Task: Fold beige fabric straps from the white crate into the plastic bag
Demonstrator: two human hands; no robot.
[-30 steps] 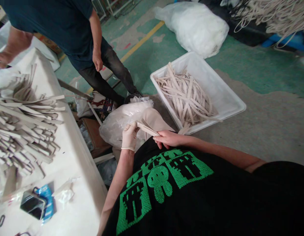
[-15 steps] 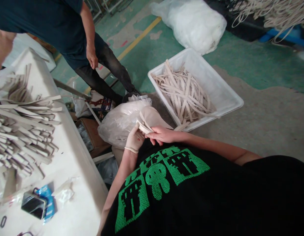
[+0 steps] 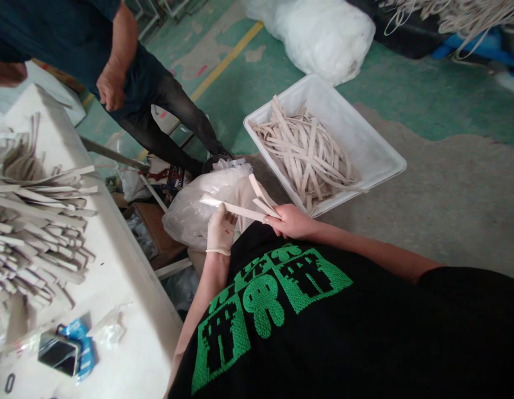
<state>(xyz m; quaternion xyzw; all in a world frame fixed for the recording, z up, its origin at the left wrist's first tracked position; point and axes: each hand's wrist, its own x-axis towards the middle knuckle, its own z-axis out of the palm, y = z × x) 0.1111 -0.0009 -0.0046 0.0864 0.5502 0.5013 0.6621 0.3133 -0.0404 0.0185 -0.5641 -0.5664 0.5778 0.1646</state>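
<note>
My left hand (image 3: pixel 221 230), in a pale glove, grips a flat off-white strip (image 3: pixel 244 212) near its far end. At the other end my bare right hand (image 3: pixel 292 221) pinches the same strip, along with another strip that is folded and points up and away. The strip is stretched between both hands above my lap. Beyond my right hand, a white plastic bin (image 3: pixel 377 147) holds a tangled heap of similar strips (image 3: pixel 309 149). A clear plastic bag (image 3: pixel 194 208) lies just past my left hand.
On the left, a white table (image 3: pixel 128 332) bears a big pile of strips (image 3: pixel 36 233), a phone (image 3: pixel 60 353) and a blue packet (image 3: pixel 85 349). A co-worker (image 3: pixel 116 83) stands beyond its far side. A large white plastic sack (image 3: pixel 327 39) lies on the floor behind the bin.
My hands have drawn apart, my left going left and my right going right, and the strip is now extended between them. The co-worker's hand has shifted left and up.
</note>
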